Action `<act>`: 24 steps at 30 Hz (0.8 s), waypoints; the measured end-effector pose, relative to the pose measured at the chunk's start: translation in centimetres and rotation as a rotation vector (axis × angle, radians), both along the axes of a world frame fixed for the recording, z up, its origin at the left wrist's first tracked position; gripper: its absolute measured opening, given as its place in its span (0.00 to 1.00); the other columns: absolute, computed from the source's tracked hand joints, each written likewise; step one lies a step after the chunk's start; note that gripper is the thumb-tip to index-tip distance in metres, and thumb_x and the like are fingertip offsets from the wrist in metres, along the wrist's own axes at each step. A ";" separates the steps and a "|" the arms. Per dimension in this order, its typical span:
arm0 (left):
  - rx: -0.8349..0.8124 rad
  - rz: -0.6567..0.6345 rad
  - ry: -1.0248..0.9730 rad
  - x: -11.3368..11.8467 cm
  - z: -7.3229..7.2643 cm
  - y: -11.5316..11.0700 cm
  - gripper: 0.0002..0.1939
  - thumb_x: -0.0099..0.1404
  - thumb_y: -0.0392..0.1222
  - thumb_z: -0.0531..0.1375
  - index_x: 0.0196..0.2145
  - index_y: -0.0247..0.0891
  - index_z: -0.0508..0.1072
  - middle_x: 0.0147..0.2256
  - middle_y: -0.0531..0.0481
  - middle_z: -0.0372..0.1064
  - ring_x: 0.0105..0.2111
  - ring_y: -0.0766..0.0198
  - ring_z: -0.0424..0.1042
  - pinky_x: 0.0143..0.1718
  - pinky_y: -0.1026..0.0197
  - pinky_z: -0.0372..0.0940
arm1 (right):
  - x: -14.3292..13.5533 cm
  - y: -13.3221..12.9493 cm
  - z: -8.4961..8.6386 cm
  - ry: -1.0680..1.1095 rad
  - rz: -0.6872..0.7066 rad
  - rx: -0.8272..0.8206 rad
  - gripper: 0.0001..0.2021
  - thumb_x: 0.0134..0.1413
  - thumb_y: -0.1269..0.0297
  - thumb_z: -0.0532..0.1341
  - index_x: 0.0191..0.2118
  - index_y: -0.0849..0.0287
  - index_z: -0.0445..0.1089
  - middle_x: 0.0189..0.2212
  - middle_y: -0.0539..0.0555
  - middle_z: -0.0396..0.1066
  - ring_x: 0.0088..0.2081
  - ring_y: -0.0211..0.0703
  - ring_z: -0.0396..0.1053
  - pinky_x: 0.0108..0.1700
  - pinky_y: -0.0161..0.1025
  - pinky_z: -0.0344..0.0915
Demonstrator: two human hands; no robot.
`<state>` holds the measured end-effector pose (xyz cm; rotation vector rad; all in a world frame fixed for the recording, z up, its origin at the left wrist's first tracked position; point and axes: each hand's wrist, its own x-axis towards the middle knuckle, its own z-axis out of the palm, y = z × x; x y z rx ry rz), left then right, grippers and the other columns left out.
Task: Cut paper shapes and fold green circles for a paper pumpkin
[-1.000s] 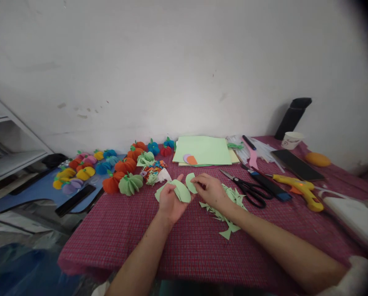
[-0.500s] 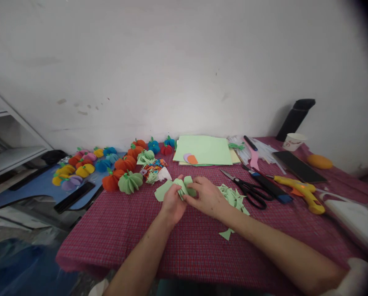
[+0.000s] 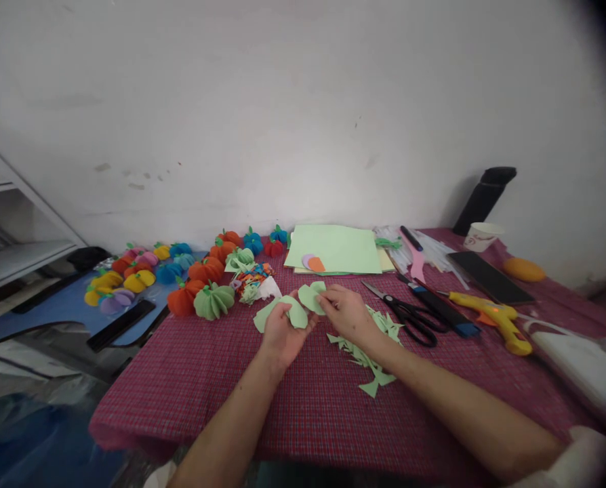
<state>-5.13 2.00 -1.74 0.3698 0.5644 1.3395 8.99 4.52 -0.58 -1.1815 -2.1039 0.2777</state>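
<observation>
My left hand (image 3: 283, 337) grips light green paper circles (image 3: 295, 312) between thumb and fingers. Another green paper circle (image 3: 310, 297) is pinched in my right hand (image 3: 348, 314), just to the right of the first ones. Under and left of my left hand lies more cut green paper (image 3: 264, 316) on the red checked tablecloth (image 3: 308, 400). Green paper scraps (image 3: 365, 358) are scattered below my right wrist. Black-handled scissors (image 3: 409, 313) rest open to the right of that hand. How many circles my left hand holds cannot be made out.
Paper pumpkins (image 3: 207, 270) in several colours stand at the left, beside coloured scraps (image 3: 255, 279). Green paper sheets (image 3: 336, 247) lie at the back. To the right are a yellow glue gun (image 3: 491, 312), a blue-black cutter (image 3: 445, 310), a phone (image 3: 491, 276) and a paper cup (image 3: 482, 236).
My hands have drawn slightly apart. The green circles, bunched together before, are now separated, one in my right hand and the others in my left. More scraps show below my right wrist.
</observation>
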 end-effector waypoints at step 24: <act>0.012 0.060 0.198 0.6 0.1 -0.2 0.10 0.49 0.33 0.61 0.33 0.34 0.68 0.28 0.51 0.67 0.23 0.71 0.65 0.21 0.68 0.60 | -0.2 0.5 -0.1 0.662 0.053 -0.343 0.14 0.48 0.58 0.55 0.23 0.63 0.69 0.19 0.49 0.64 0.23 0.36 0.59 0.26 0.32 0.56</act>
